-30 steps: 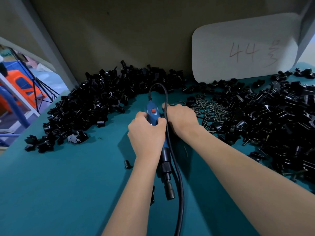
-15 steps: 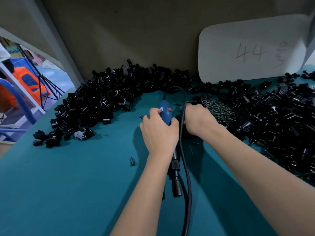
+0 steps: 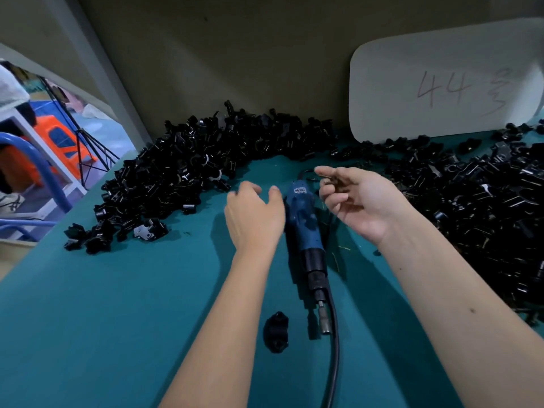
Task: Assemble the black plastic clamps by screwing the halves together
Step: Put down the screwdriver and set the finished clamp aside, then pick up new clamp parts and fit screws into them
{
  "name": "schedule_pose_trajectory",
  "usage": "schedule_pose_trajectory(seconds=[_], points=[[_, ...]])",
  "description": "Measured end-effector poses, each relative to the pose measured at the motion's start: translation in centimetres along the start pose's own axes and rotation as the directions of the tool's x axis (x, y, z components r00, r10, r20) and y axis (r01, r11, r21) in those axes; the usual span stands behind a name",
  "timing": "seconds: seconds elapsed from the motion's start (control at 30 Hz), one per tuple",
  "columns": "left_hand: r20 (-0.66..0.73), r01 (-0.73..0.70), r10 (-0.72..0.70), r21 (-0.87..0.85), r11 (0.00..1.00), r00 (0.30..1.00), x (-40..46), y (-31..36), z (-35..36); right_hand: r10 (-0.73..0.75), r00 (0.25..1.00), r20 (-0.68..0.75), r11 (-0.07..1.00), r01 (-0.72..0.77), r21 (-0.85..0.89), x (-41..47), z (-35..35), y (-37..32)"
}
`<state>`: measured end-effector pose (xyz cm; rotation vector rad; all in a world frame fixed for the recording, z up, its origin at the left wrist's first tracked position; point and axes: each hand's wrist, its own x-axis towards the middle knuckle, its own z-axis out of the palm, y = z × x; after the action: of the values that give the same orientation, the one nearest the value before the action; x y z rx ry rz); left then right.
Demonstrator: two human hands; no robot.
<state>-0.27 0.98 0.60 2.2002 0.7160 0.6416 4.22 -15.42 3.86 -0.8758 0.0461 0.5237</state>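
Note:
A blue electric screwdriver point(image 3: 304, 219) lies on the teal table point(image 3: 103, 334), its bit pointing toward me and its black cable point(image 3: 334, 363) running past it. My left hand point(image 3: 254, 219) hovers just left of the tool, fingers relaxed, holding nothing. Lifted right of the tool, palm turned up, my right hand point(image 3: 356, 201) pinches a few small dark screws point(image 3: 325, 178) between thumb and fingers. A single black clamp piece point(image 3: 276, 331) lies near me beside the bit. Heaps of black clamp halves sit at the left point(image 3: 191, 178) and at the right point(image 3: 485, 207).
A white card point(image 3: 441, 83) marked "44" leans on the back wall. The table's left edge point(image 3: 35, 248) drops off to a floor with a blue metal frame point(image 3: 32, 160) and an orange stool. A few loose clamp parts point(image 3: 97, 237) lie near that edge.
My left hand has let go of the screwdriver, which now lies flat. My right hand has come up off the table with screws in its fingers. A clamp piece near the bit is uncovered.

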Motion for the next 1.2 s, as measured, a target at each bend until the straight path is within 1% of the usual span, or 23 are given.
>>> schedule_pose_trajectory(seconds=[0.07,0.13,0.17,0.23,0.3,0.4,0.47,0.57,0.63,0.7,0.8,0.83,0.87,0.9,0.93,0.97,1.0,1.03,1.07,1.1,1.13,1.17,1.2], points=[[-0.093,0.033,-0.023,0.116,0.993,0.995,2.0,-0.8,-0.6,0.027,0.999,0.039,0.998,-0.025,-0.052,0.1,0.2,0.6],[-0.155,0.079,-0.042,0.241,0.967,0.987,4.0,-1.6,-1.0,0.000,0.999,0.052,0.988,0.008,-0.153,0.2,0.2,1.2],[-0.160,0.091,-0.042,0.311,0.946,0.986,5.0,-2.0,-1.0,-0.022,0.998,0.056,0.982,0.032,-0.187,0.3,0.1,1.3],[-0.123,0.075,-0.021,0.458,0.886,0.992,6.6,-2.8,-0.8,-0.071,0.996,0.050,0.974,0.080,-0.211,0.4,-0.1,1.4],[-0.092,0.051,-0.002,0.537,0.842,0.996,7.8,-3.4,-0.3,-0.121,0.992,0.037,0.969,0.126,-0.211,0.4,-0.5,1.4],[-0.107,0.022,0.045,0.555,0.832,0.993,8.5,-3.7,0.2,-0.182,0.983,0.019,0.962,0.182,-0.205,0.4,-1.2,1.2],[-0.095,-0.030,0.100,0.557,0.830,0.990,8.5,-3.7,0.5,-0.215,0.976,-0.014,0.965,0.210,-0.156,0.3,-1.7,0.7],[-0.057,-0.099,0.152,0.534,0.840,0.987,7.7,-3.5,0.6,-0.186,0.979,-0.088,0.982,0.187,-0.001,0.3,-2.3,0.1],[-0.029,-0.156,0.198,0.513,0.844,0.980,6.9,-3.2,0.7,-0.134,0.982,-0.133,0.989,0.142,0.051,0.2,-2.4,0.1],[-0.004,-0.189,0.213,0.446,0.875,0.977,5.8,-2.6,0.9,-0.080,0.983,-0.164,0.995,0.089,0.046,0.1,-2.5,0.2],[-0.006,-0.169,0.173,0.192,0.967,0.985,4.7,-1.2,1.1,-0.038,0.979,-0.198,0.999,0.033,-0.026,0.1,-2.9,0.0],[0.008,-0.137,0.137,0.062,0.989,0.991,4.4,-0.4,1.2,-0.057,0.973,-0.223,0.996,0.040,-0.079,0.3,-2.9,-0.1],[0.036,-0.071,0.076,-0.119,0.990,0.996,4.2,0.6,1.2,-0.096,0.962,-0.254,0.986,0.058,-0.155,0.6,-2.9,-0.3],[0.082,0.039,-0.011,-0.348,0.937,0.997,4.0,1.9,1.3,-0.151,0.946,-0.288,0.965,0.078,-0.250,1.0,-2.8,-0.5],[0.165,0.182,-0.106,-0.564,0.805,0.981,3.7,3.2,1.4,-0.209,0.926,-0.316,0.934,0.093,-0.345,1.6,-2.5,-0.8],[0.270,0.312,-0.166,-0.711,0.630,0.949,3.4,4.5,1.6,-0.263,0.903,-0.339,0.899,0.102,-0.427,2.3,-2.2,-1.2],[0.361,0.407,-0.190,-0.784,0.469,0.913,3.3,5.5,1.8,-0.312,0.881,-0.356,0.862,0.104,-0.497,3.1,-1.9,-1.8],[0.424,0.468,-0.198,-0.812,0.350,0.884,3.2,6.3,2.1,-0.365,0.858,-0.361,0.809,0.100,-0.579,4.0,-1.5,-2.4],[0.459,0.500,-0.200,-0.817,0.287,0.865,3.1,6.9,2.5,-0.423,0.838,-0.345,0.721,0.081,-0.688,5.0,-1.3,-3.1],[0.478,0.519,-0.204,-0.811,0.269,0.854,3.0,7.4,2.9,-0.478,0.825,-0.301,0.581,0.040,-0.813,6.1,-1.2,-3.7],[0.490,0.532,-0.208,-0.801,0.276,0.846,2.9,7.9,3.1,-0.514,0.826,-0.230,0.393,-0.011,-0.919,7.2,-1.3,-4.2],[0.500,0.543,-0.211,-0.788,0.290,0.840,2.7,8.1,3.4,-0.521,0.838,-0.161,0.194,-0.067,-0.979,8.1,-1.3,-4.5],[0.510,0.553,-0.213,-0.775,0.307,0.833,2.7,8.4,3.6,-0.509,0.852,-0.122,0.021,-0.129,-0.991,8.8,-1.4,-4.6]])
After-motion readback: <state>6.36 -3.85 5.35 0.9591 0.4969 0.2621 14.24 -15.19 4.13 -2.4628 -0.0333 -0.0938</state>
